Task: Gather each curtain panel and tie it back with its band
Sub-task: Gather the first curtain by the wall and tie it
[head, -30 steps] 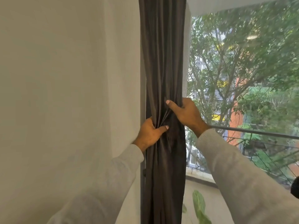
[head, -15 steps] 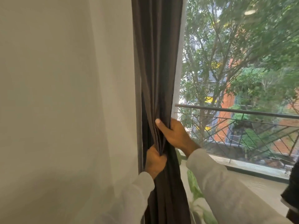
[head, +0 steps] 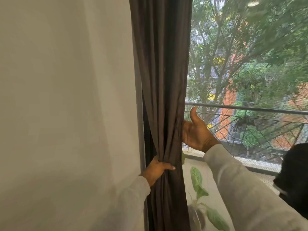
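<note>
A dark brown curtain panel (head: 161,80) hangs bunched in a narrow column between the white wall and the window. My left hand (head: 155,170) grips the gathered folds from the left at waist height, fingers wrapped round the front. My right hand (head: 195,132) is at the curtain's right edge, higher up, palm facing the fabric and thumb pointing up; its fingers reach behind the folds and are hidden. No tie-back band is visible.
A plain white wall (head: 66,114) fills the left half. Right of the curtain is a window with a metal railing (head: 250,109) and trees outside. A leafy potted plant (head: 200,189) stands below the sill. A dark object (head: 295,177) intrudes at the right edge.
My left hand slid down the curtain while still gripping it. My right hand let go of the front folds and opened at the curtain's right edge. The view tilted downward.
</note>
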{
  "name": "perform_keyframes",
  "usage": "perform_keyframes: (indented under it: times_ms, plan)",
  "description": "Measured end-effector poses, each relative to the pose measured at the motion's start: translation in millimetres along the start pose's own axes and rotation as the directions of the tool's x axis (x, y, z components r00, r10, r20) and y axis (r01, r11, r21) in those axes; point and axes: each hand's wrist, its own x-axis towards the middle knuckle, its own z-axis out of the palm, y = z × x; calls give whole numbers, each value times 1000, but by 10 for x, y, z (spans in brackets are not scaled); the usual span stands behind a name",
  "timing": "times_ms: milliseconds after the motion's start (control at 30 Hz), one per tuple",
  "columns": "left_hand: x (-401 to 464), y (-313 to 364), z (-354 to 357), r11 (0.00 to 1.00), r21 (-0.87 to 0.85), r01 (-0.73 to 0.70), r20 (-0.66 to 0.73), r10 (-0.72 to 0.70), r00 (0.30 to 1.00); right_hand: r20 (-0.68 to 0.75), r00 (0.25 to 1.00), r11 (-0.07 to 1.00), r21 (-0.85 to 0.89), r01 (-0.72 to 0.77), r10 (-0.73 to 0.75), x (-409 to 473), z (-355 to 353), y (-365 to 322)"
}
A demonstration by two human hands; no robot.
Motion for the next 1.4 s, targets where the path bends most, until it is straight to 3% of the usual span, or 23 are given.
perform_keyframes:
  times_ms: [33,133,267,333,400,467,600,733,833,967,1100,1267,1400]
  plan:
    - [-10,-39,-18,1000,15,22,31,-22,999,-42,999,999,-40,-23,21,10,-23,50]
    - [-187,-72,42,999,51,20,98,-24,995,-211,977,897,-435,-81,-15,42,9,228]
    - [-505,-324,102,996,67,53,122,-61,991,-179,984,651,-746,-139,5,-122,131,289]
    - [-628,-558,66,991,81,107,61,-112,992,-139,990,697,-709,-106,10,-218,161,277]
    - [-734,-792,26,984,104,147,10,-148,989,-28,999,857,-514,-46,37,-342,185,318]
    - [-855,-1006,12,974,144,175,-27,-173,985,31,999,930,-367,-27,41,-406,227,428]
    - [-1116,-1607,124,950,186,249,-132,-227,965,-69,995,961,-262,-92,76,-569,349,763]
    - [-1471,-1871,389,950,165,266,-215,-228,950,-100,991,952,-284,-112,87,-899,455,1040]
    - [-1628,-1847,472,935,218,280,-155,-251,956,-56,986,949,-267,-169,160,-1038,501,1143]
    - [-1757,-1784,434,923,259,284,-58,-279,959,-153,982,989,-75,-126,114,-984,589,959]
    - [-1863,-1333,413,938,213,274,84,-297,951,-263,962,926,-338,-167,77,-941,582,746]
    - [-1708,-763,236,982,-119,144,57,-138,989,-362,932,849,-493,-187,-5,-877,488,696]
    - [-1531,-607,369,994,75,75,-2,-75,997,-432,902,893,-407,-194,-2,-807,353,775]
